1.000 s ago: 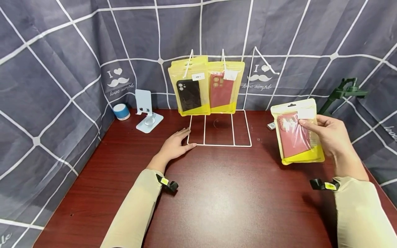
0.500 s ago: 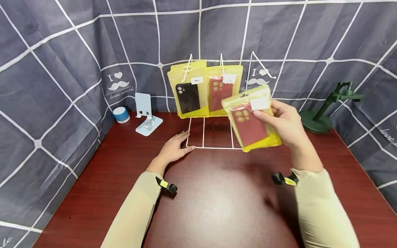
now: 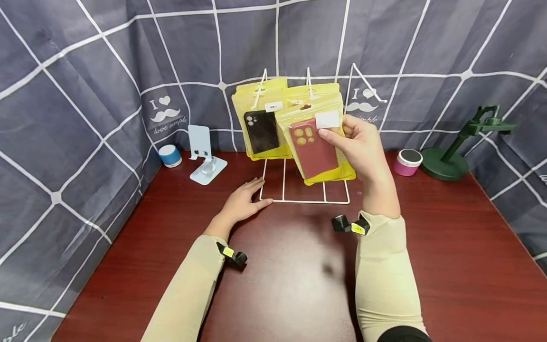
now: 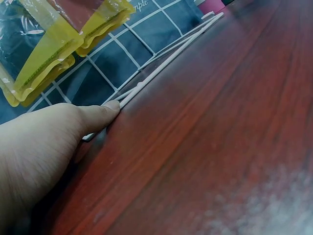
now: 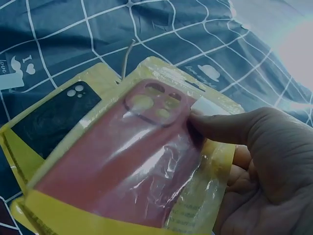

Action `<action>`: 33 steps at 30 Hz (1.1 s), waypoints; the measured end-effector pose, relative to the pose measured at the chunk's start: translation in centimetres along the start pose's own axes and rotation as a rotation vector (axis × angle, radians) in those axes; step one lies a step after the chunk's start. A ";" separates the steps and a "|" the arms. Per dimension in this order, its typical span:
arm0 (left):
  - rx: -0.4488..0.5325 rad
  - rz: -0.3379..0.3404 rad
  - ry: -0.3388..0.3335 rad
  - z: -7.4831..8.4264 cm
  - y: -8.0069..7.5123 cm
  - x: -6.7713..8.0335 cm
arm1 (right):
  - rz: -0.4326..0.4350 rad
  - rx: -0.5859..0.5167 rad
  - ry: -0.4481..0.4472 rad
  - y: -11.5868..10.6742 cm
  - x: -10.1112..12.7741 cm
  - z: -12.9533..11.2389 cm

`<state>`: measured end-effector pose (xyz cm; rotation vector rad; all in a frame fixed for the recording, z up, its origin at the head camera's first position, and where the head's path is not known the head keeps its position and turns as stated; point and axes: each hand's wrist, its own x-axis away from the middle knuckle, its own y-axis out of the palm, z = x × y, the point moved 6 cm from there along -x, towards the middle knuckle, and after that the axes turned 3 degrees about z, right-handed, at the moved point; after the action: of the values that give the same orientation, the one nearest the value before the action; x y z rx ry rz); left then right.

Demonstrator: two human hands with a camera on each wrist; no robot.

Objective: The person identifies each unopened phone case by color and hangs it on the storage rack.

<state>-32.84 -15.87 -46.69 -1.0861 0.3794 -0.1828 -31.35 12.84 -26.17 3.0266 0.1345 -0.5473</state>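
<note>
My right hand (image 3: 363,147) pinches the right edge of a yellow-backed clear pouch holding a red phone case (image 3: 317,154), thumb in front near its white label. That pouch is in front of the middle hook of a white wire rack (image 3: 307,202), covering most of another yellow pouch (image 3: 333,89) hanging there. On the left hook hang pouches with a black phone case (image 3: 261,132) in front. My left hand (image 3: 241,199) rests at the rack base's front left corner, fingers straight; in the left wrist view its thumb (image 4: 100,117) touches the white wire.
The rack's right hook (image 3: 369,90) carries nothing. A light blue phone stand (image 3: 207,166) and a blue-and-white cylinder (image 3: 170,156) stand at left. At right are a pink jar-like cylinder (image 3: 408,162) and a dark green stand (image 3: 446,164). Grey checked cloth (image 3: 171,42) hangs behind.
My right hand has carried the red case's pouch leftward from the table's right side to the middle hook. The pink cylinder has come into sight. My left hand stays at the rack base.
</note>
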 end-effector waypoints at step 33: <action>0.002 -0.029 -0.022 0.1 -0.3 0.1 | -0.016 -0.012 0.097 -0.7 -1.3 4.2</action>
<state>-32.68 -15.95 -46.43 -1.0911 0.3441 -0.1968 -34.05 13.16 -29.67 3.0434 0.1658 -0.3996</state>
